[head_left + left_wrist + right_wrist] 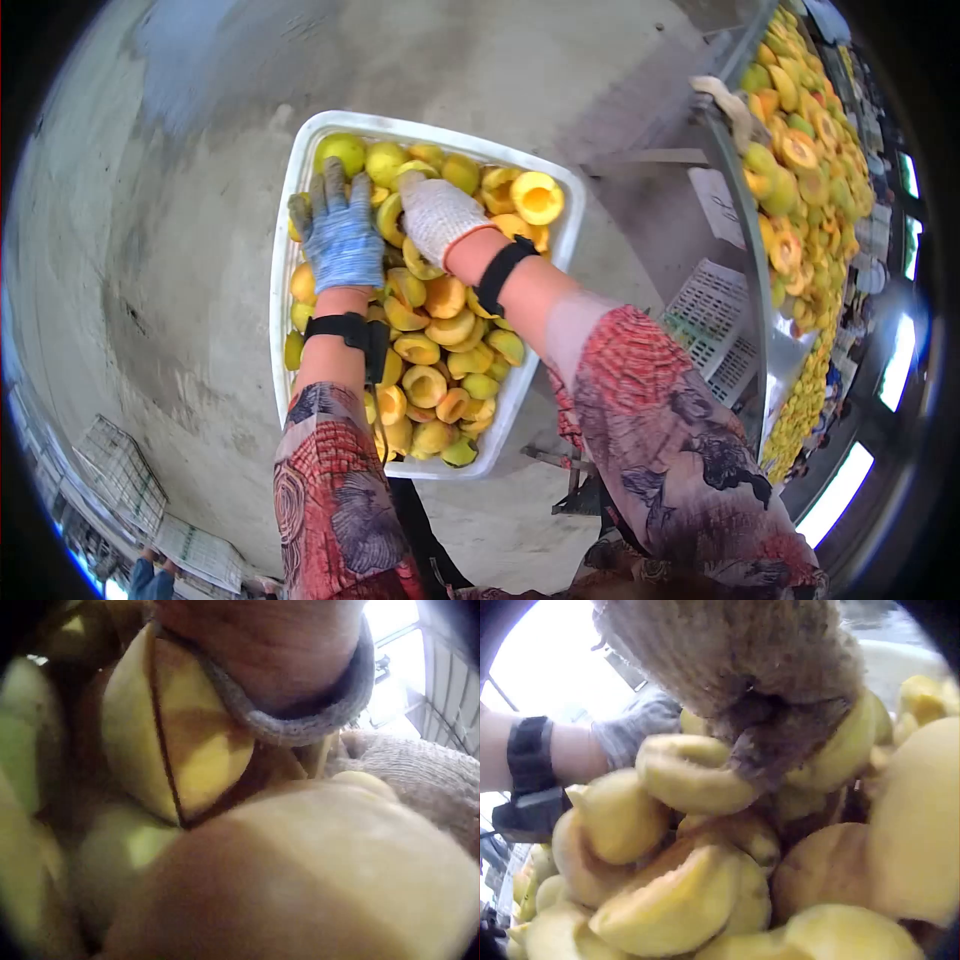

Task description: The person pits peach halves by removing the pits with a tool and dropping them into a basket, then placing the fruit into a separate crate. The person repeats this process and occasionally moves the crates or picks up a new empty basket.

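A white plastic crate (568, 235) is full of pitted yellow peach halves (450, 328). My left hand (343, 240), in a blue knitted glove with grey fingertips, lies over the fruit near the crate's left side, fingers extended toward the far rim. My right hand (440, 217), in a whitish knitted glove, reaches in from the right among the halves at the far end. In the right wrist view its dark, worn thumb touches a peach half (694, 780); the other fingers are mostly hidden, and I cannot tell whether they grip fruit. Close peach halves (180, 742) fill the left wrist view.
To the right stands a metal-edged table (735, 165) heaped with more peach halves (800, 190), a light-coloured glove (730, 105) at its edge. A white slotted crate (705, 310) is below it. Wire-like crates (120, 470) stand on the concrete floor (180, 300) at lower left.
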